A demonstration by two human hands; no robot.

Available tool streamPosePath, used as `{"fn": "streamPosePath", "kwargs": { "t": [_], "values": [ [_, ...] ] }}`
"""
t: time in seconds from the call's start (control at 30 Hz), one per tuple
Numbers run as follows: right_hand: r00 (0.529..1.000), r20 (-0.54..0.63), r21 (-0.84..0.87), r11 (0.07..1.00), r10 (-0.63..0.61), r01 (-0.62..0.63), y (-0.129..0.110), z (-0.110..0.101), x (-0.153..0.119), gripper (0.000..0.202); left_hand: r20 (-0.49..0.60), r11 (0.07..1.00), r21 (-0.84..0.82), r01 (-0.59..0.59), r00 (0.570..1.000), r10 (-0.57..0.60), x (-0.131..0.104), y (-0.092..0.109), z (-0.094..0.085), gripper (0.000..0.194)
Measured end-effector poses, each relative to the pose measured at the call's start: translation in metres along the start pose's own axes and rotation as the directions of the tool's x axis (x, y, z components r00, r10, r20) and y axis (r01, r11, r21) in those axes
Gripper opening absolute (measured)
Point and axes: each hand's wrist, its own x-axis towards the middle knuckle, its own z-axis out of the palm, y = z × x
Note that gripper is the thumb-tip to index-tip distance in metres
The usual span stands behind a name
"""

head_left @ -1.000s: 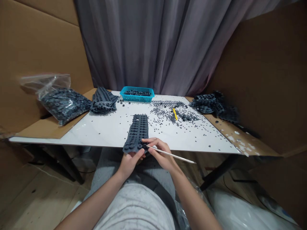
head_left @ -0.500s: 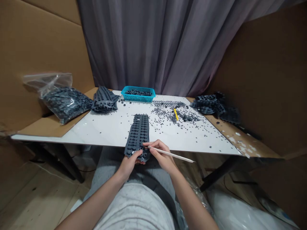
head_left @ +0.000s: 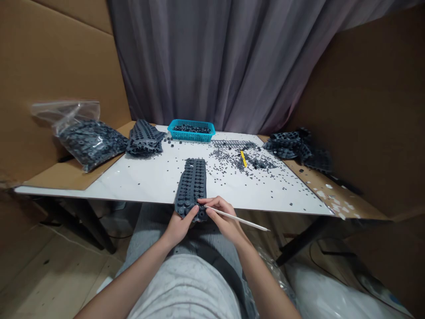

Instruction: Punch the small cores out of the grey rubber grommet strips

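No lettering, brand, number or sign can be read. The clear bag (head_left: 94, 144) at the left, the blue basket (head_left: 191, 137) at the far side of the worktop (head_left: 146, 173) and the yellow strip (head_left: 243, 158) right of it bear no legible marking. A bluish patch on the white plastic (head_left: 318, 288) at the near right is too blurred to tell whether it is print.

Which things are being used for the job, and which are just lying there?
Part of the job:
dark sheet, held by left hand
white stick, held by right hand
blue basket of dark pieces, probably

Seemingly just lying about:
yellow strip
white scraps
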Motion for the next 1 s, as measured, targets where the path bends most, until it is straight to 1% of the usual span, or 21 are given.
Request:
{"fn": "streamPosePath", "kwargs": {
  "t": [0.17, 0.3, 0.4, 0.7, 1.0],
  "values": [
    [1.000, 0.021, -0.048, 0.999, 0.012, -0.011, -0.0053, -0.0010, 0.0014, 0.017, 0.035, 0.995, 0.078, -0.065, 0.997, 0.063, 0.0011, -0.0011, -0.0045, 0.039],
    [0.997, 0.062, -0.068, 0.997, 0.037, -0.033, -0.0089, -0.0041, 0.0032, 0.018, 0.058, 0.988, 0.131, -0.085, 0.995, 0.078, 0.0022, -0.0025, -0.0082, 0.036],
    [0.996, 0.072, -0.063, 0.997, 0.050, -0.046, -0.0100, -0.0055, 0.0046, 0.020, 0.059, 0.983, 0.153, -0.098, 0.994, 0.090, 0.0030, -0.0043, -0.0090, 0.036],
    [0.995, 0.059, -0.030, 0.996, 0.080, -0.079, -0.0105, -0.0048, 0.0045, 0.021, 0.053, 0.978, 0.180, -0.105, 0.994, 0.097, 0.0042, -0.0071, -0.0098, 0.037],
    [0.996, 0.062, -0.073, 0.996, 0.059, -0.055, -0.0067, -0.0040, 0.0036, 0.017, 0.053, 0.978, 0.175, -0.111, 0.993, 0.103, 0.0037, -0.0042, -0.0086, 0.037]
  ]
}}
